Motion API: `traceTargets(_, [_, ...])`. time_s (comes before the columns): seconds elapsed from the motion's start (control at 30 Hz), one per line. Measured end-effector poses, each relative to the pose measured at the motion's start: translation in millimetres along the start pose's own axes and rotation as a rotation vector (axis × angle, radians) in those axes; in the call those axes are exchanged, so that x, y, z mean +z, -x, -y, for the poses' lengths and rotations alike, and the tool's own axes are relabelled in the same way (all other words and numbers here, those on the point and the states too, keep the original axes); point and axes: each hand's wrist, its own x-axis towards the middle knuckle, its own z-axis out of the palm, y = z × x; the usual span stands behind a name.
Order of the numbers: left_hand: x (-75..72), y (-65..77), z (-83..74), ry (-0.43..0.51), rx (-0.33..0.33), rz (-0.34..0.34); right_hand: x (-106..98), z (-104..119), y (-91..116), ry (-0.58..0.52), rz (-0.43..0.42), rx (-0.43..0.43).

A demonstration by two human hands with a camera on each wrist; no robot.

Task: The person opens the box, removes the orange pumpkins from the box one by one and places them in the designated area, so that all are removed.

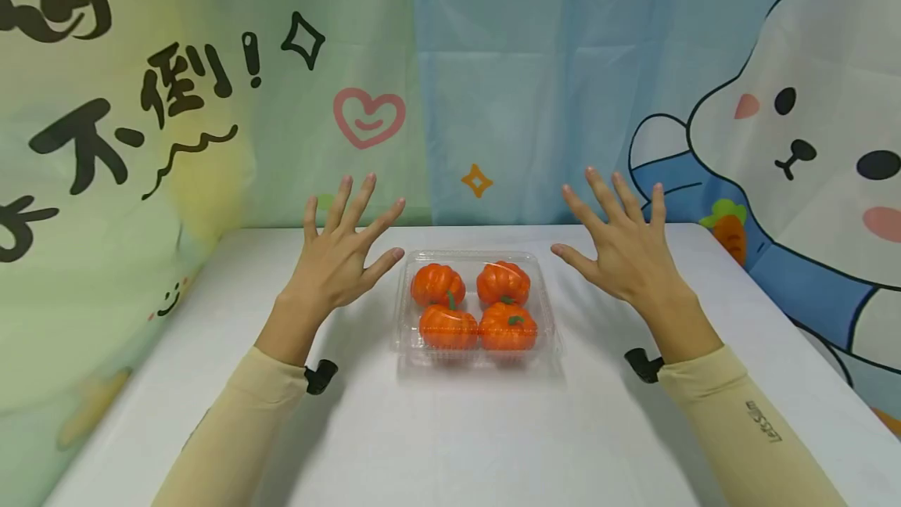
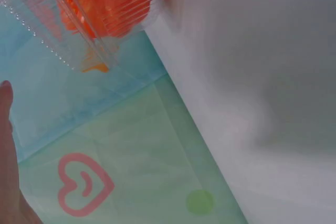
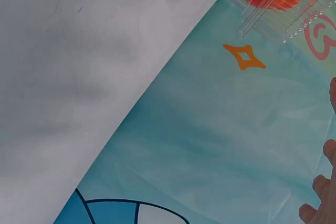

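Note:
A clear plastic clamshell box (image 1: 470, 268) sits on the white table between my two hands. Through its ribbed lid show several small orange pumpkins (image 1: 508, 329) with green stems. My left hand (image 1: 339, 257) is raised left of the box, palm down, fingers spread and straight, touching nothing. On the other side, my right hand (image 1: 625, 253) mirrors it, its fingers spread apart and holding nothing. Both wrist views catch the box near their upper edge, with pumpkins inside. Only parts of the fingers appear there.
The white table (image 1: 479, 444) carries the box near its far edge. Behind it hangs a printed cloth (image 1: 493, 100) with hearts, dark lettering and a white cartoon animal (image 1: 823, 100). Each wrist has a small black device (image 1: 321, 376) strapped at the cuff.

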Motion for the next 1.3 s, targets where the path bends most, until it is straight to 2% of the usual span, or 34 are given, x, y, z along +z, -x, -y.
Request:
traceTargets(0.27, [5.3,8.6,1.7,0.013,0.036,0.020,0,2,5,-0.013,-0.009,0.004])
traceTargets(1.3, [10.6,42.0,7.0,0.106,0.030,0.067,3,23,13,-0.029,-0.024,-0.078])
